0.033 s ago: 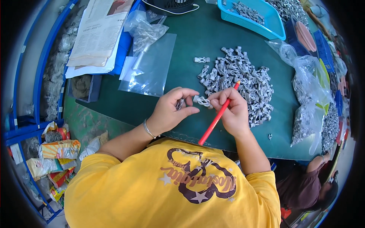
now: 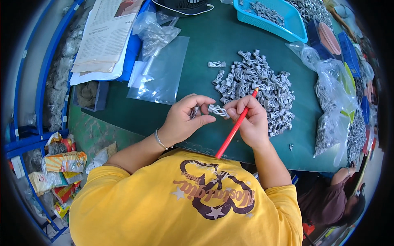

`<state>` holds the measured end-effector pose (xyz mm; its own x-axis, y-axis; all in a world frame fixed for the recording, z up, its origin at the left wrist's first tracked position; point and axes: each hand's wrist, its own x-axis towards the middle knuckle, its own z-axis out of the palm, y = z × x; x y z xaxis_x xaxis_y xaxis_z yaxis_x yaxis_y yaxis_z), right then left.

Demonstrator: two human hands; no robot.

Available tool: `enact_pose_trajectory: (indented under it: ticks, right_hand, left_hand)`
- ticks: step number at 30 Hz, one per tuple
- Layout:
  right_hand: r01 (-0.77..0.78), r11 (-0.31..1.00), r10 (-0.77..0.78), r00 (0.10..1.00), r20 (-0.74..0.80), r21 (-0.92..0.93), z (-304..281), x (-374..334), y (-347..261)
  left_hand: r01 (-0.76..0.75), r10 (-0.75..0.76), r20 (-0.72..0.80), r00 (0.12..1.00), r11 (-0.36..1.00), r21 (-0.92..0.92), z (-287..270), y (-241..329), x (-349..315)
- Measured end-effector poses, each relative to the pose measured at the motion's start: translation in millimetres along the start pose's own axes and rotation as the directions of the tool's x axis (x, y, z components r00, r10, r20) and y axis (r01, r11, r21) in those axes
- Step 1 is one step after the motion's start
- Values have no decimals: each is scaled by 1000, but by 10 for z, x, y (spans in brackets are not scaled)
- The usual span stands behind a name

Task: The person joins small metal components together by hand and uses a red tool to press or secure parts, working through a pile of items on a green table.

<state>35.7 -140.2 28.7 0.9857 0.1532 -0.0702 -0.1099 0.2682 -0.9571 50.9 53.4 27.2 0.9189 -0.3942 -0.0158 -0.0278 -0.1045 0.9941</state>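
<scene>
My left hand (image 2: 183,116) is curled, with another small grey metal piece (image 2: 193,112) partly hidden inside its fingers. Between the two hands is a grey metal fitting (image 2: 217,110) with ribbed ends and twisted open strands. Its left end lies between my left thumb and forefinger, while my right hand (image 2: 249,119) pinches its right end. A red pencil (image 2: 233,137) is also tucked in my right hand, its sharpened tip pointing up and away. Just beyond that hand spreads a heap of similar grey fittings (image 2: 256,78); one loose fitting (image 2: 216,64) lies left of the heap.
A clear plastic bag (image 2: 174,69) lies flat at left, near newspapers (image 2: 98,37) on a blue bin. At far right stand a turquoise basket (image 2: 295,30) and clear bags of metal parts (image 2: 330,98). Another person (image 2: 324,201) sits at lower right.
The red pencil's lower end has shifted very slightly to the right. Both hands and the fitting between them keep nearly the same place.
</scene>
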Motion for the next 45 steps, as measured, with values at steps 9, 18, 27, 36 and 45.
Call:
enact_pose_trajectory:
  ticks: [9, 18, 27, 36, 45]
  right_hand:
    - [-39, 981, 45, 999, -28, 191, 10, -164, 84]
    - [655, 586, -722, 689, 61, -477, 116, -229, 70]
    - [488, 378, -513, 818, 261, -787, -197, -45, 2]
    - [449, 109, -315, 862, 398, -887, -110, 43, 32]
    - [464, 215, -423, 837, 346, -859, -182, -61, -16]
  left_hand:
    - [-123, 125, 40, 991, 991, -53, 52, 56, 22]
    - [-4, 28, 85, 996, 963, -268, 33, 36, 58]
    - [384, -349, 282, 894, 268, -884, -36, 67, 82]
    - [427, -403, 202, 893, 612, -666, 2, -23, 44]
    - [-5, -3, 45, 999, 985, 174, 174, -108, 74]
